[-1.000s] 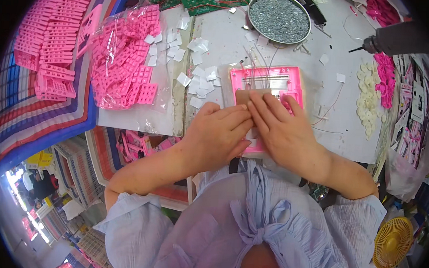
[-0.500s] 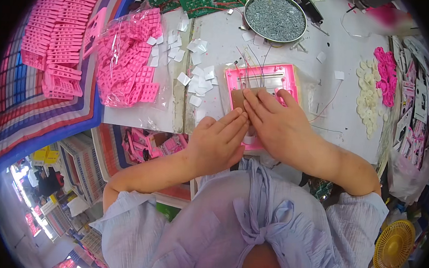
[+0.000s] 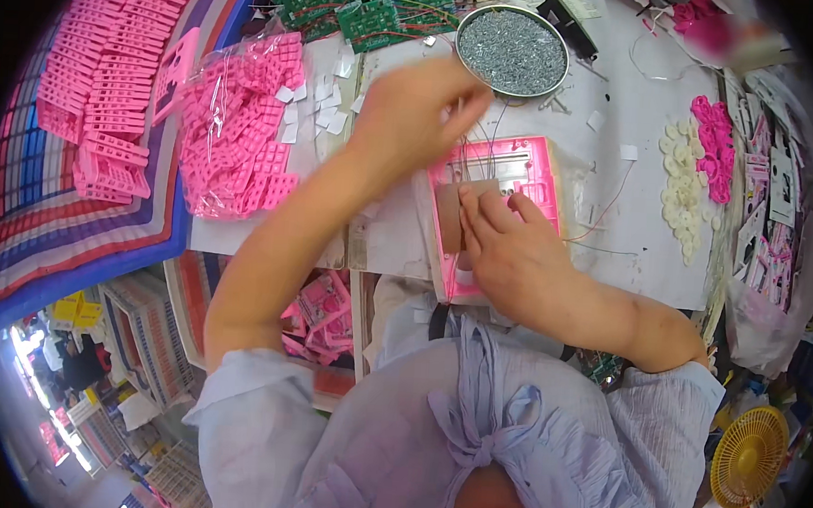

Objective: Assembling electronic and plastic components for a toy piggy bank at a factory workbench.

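My right hand [image 3: 516, 261] lies over a pink plastic casing [image 3: 549, 184], its fingers stretched out and pressing on a brown rectangular piece [image 3: 448, 221] inside it. The brown piece covers the left part of the casing, and thin wires rise past its upper end. A silvery slotted strip [image 3: 514, 167] shows in the upper part of the casing. My left hand [image 3: 420, 110] is raised above the casing's upper left, just below a round dish of small metal screws [image 3: 512, 51]. That hand is smeared by motion, and whether it holds anything does not show.
Green circuit boards [image 3: 369, 24] lie at the far left. A clear bag of pink keypad parts [image 3: 238, 123] and small white squares [image 3: 327, 100] are left of the casing. Cream discs [image 3: 680, 192] and magenta pieces [image 3: 713, 147] sit at right. Stacked pink parts [image 3: 111, 68] stand far left.
My left hand has left the brown piece and moved up and away toward the screw dish. The right hand stays on the brown piece; the view has shifted slightly.
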The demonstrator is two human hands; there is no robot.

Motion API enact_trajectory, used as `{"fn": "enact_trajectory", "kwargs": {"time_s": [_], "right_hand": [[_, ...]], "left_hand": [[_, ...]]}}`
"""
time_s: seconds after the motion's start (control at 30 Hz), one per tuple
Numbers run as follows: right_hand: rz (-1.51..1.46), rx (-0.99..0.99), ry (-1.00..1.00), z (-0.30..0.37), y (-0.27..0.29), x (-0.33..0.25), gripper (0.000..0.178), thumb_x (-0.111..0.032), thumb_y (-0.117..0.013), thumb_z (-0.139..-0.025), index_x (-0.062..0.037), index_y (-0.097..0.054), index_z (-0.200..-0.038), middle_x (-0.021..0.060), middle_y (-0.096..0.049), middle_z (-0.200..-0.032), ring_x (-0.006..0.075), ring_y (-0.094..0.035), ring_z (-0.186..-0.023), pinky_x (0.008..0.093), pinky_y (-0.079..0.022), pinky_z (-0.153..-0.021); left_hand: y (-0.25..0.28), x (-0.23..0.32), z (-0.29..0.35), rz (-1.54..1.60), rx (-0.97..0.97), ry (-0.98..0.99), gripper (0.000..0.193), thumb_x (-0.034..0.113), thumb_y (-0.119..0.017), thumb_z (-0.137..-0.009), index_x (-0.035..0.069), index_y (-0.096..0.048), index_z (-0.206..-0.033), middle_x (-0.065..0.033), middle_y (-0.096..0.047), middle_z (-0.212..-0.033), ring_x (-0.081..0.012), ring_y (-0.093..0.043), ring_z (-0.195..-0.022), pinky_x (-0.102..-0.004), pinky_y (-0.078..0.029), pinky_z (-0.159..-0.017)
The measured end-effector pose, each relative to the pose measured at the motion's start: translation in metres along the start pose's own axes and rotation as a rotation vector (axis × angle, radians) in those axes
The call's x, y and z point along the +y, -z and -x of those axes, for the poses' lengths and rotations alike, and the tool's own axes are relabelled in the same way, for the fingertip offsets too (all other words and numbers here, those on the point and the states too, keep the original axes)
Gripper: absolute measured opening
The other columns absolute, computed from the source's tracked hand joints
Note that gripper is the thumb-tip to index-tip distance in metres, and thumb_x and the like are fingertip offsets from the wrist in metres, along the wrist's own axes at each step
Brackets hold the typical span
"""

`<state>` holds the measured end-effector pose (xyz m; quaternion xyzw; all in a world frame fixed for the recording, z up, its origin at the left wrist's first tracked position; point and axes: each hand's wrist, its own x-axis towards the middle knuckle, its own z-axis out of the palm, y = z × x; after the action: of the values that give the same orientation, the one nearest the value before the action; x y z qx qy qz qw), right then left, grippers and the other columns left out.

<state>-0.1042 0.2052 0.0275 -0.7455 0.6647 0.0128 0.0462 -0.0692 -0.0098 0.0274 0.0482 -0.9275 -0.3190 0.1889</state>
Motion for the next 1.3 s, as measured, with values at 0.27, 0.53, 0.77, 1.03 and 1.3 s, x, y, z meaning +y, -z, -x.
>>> {"fn": "enact_trajectory", "kwargs": {"time_s": [0.27,0.53,0.77,1.03,1.3], "right_hand": [[-0.021,-0.003,-0.032,0.002,0.002,-0.001,0.056,-0.018,-0.057,-0.081,0.0102,-0.058,-0.130,0.0224,-0.051,-0.144,0.0285,-0.051,-0.122,0.0361,-0.044,-0.092],[-0.104,0.128,-0.067,0.004,-0.001,0.005,0.052,-0.018,-0.061,-0.079,0.0064,-0.061,-0.125,0.0152,-0.056,-0.133,0.0281,-0.051,-0.118,0.0357,-0.043,-0.089],[-0.186,0.191,-0.119,0.011,-0.002,0.005,0.050,-0.018,-0.061,-0.079,0.0034,-0.061,-0.125,0.0112,-0.059,-0.121,0.0252,-0.052,-0.115,0.0361,-0.041,-0.083],[-0.171,1.096,-0.569,0.069,0.068,0.157,0.034,-0.008,-0.052,-0.098,0.0015,-0.060,-0.129,0.0169,-0.064,-0.125,0.0310,-0.060,-0.113,0.0417,-0.048,-0.100],[-1.045,1.127,-0.346,-0.028,0.099,0.139,0.056,-0.018,-0.073,-0.086,0.0042,-0.052,-0.133,0.0080,-0.065,-0.091,0.0191,-0.065,-0.089,0.0343,-0.055,-0.083]], "left_hand": [[-0.064,-0.062,-0.093,-0.527,-0.213,-0.281,0.013,0.025,-0.066,-0.085,0.016,-0.074,-0.082,-0.0047,-0.070,-0.091,-0.0264,-0.068,-0.094,-0.0478,-0.045,-0.086],[-0.050,-0.064,-0.088,-0.445,0.043,-0.078,0.025,0.028,-0.062,-0.089,0.008,-0.071,-0.078,-0.0113,-0.068,-0.081,-0.0323,-0.067,-0.078,-0.0475,-0.049,-0.070],[0.013,0.028,0.058,0.173,-0.320,0.204,0.014,0.020,-0.070,-0.090,0.006,-0.068,-0.088,-0.0050,-0.064,-0.078,-0.0237,-0.062,-0.075,-0.0394,-0.045,-0.086],[-0.012,0.037,0.126,0.077,-0.210,0.121,0.014,0.014,-0.074,-0.086,0.011,-0.061,-0.089,-0.0038,-0.074,-0.112,-0.0187,-0.068,-0.113,-0.0556,-0.022,-0.115],[-0.027,0.041,0.143,-0.153,-0.104,-0.030,0.010,0.013,-0.072,-0.087,0.012,-0.067,-0.096,-0.0013,-0.072,-0.119,-0.0144,-0.066,-0.117,-0.0505,-0.029,-0.112]]}}
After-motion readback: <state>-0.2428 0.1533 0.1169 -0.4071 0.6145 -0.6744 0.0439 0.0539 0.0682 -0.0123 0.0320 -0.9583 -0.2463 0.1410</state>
